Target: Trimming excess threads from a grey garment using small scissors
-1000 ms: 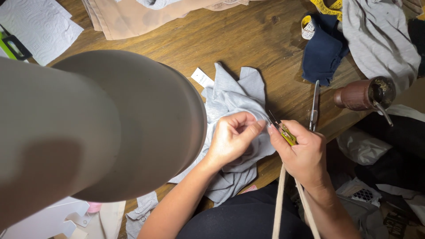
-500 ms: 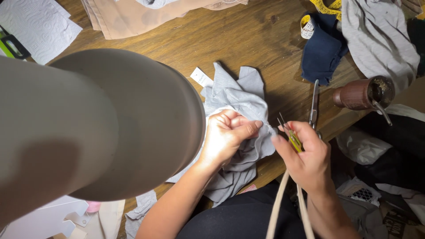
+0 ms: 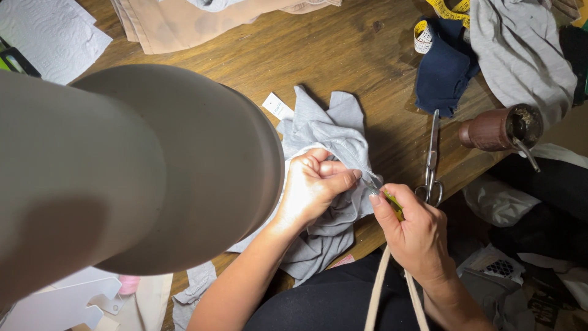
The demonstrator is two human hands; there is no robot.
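Observation:
A crumpled light grey garment (image 3: 324,132) lies on the wooden table (image 3: 343,55) in front of me. My left hand (image 3: 315,184) pinches a fold of it near its right edge. My right hand (image 3: 416,233) holds a small tool with a yellow-green handle (image 3: 394,204); its thin metal tip touches the cloth right at my left fingertips. A white tag (image 3: 277,106) sticks out from the garment's upper left.
A big grey lamp shade (image 3: 141,171) fills the left side. Steel scissors (image 3: 430,162) lie right of my hands. A brown cup with a metal straw (image 3: 499,129), dark blue cloth (image 3: 444,70), a yellow tape measure (image 3: 450,9), grey cloth, beige cloth and paper towel lie around.
My two hands have drawn closer together. The tool's tip, held slightly apart half a second ago, now meets the cloth pinched in my left hand.

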